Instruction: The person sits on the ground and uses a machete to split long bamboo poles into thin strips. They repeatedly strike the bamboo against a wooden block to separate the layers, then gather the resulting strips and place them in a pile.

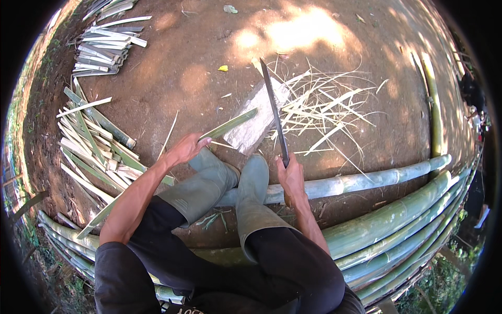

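Note:
My left hand [186, 148] is closed on a green split bamboo strip [232, 123], whose far end reaches over a pale wooden block [250, 131] on the ground. A long dark machete [274, 104] points away from me, and my right hand [291, 175] grips it by the handle. Its blade passes above the block, just right of the strip's tip; whether it touches the block I cannot tell. Thin bamboo shavings [329, 112] lie in a tangle to the right of the block.
Split bamboo strips [97, 149] are heaped at the left, with a stack of cut strips [104, 49] beyond. One bamboo pole [361, 183] lies across behind my rubber boots [251, 201]. Several thick green bamboo poles [392, 217] lie nearer me. Another pole [433, 104] rests at the far right.

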The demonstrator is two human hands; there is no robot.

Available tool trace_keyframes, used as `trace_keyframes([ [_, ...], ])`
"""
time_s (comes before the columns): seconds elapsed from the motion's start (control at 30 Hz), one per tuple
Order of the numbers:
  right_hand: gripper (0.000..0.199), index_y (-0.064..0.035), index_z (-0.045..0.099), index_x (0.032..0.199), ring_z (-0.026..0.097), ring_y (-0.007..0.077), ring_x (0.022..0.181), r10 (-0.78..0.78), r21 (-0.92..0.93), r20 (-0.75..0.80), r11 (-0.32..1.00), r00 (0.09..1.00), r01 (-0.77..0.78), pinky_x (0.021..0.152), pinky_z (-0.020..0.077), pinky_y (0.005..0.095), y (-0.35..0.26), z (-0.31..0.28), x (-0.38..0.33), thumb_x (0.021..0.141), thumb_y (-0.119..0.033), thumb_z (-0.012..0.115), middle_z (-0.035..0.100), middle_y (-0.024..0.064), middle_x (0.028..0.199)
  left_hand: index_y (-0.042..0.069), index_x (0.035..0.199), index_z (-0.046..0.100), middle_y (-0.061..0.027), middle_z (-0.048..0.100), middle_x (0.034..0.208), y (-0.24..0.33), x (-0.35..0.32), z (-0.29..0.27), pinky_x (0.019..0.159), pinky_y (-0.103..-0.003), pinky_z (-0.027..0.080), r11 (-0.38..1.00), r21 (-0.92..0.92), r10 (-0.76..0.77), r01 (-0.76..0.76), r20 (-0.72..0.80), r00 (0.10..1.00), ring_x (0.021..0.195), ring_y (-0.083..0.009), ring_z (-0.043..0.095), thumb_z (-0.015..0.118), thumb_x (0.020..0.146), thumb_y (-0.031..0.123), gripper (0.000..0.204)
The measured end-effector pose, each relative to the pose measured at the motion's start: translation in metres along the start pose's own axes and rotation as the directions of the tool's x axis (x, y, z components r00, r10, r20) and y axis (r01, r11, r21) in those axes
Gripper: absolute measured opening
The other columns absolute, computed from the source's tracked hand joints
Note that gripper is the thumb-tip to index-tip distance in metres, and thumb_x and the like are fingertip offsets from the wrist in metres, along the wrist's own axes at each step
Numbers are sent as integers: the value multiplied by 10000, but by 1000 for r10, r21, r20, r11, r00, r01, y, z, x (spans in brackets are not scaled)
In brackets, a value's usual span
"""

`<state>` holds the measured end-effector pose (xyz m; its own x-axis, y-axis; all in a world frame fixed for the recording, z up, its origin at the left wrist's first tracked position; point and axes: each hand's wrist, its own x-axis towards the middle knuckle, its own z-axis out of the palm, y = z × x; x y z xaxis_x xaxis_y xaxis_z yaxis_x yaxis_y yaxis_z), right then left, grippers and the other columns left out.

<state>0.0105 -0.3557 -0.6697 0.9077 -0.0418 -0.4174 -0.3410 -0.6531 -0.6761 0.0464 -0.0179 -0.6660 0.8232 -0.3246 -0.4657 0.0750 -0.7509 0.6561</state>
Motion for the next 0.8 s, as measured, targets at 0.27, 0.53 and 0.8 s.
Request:
trace_keyframes([
  [0.27,277,10,542,908,628,461,647,-160,-134,44,977,986,165,577,485,519,-11,-1,6,915,-261,601,616,256,652,-25,1012,613,-285,618,812,14,-7,-1,688,-522,449,974,174,-153,148,16,988,793,-475,595,497,991,342,386],
  [0.53,255,12,538,898,639,436,615,-201,-196,64,958,978,210,545,491,510,4,14,15,902,-233,605,613,249,632,-29,1011,618,-286,633,820,22,-8,5,701,-544,465,949,277,-148,148,-22,989,820,-479,606,518,975,344,388],
  [0.8,236,17,554,896,644,434,625,-332,72,-165,935,929,347,553,505,501,-58,-3,-3,891,-210,619,628,257,674,-26,1019,613,-277,640,806,24,-11,1,692,-545,472,944,273,-182,185,-37,983,797,-477,613,523,972,344,384],
])
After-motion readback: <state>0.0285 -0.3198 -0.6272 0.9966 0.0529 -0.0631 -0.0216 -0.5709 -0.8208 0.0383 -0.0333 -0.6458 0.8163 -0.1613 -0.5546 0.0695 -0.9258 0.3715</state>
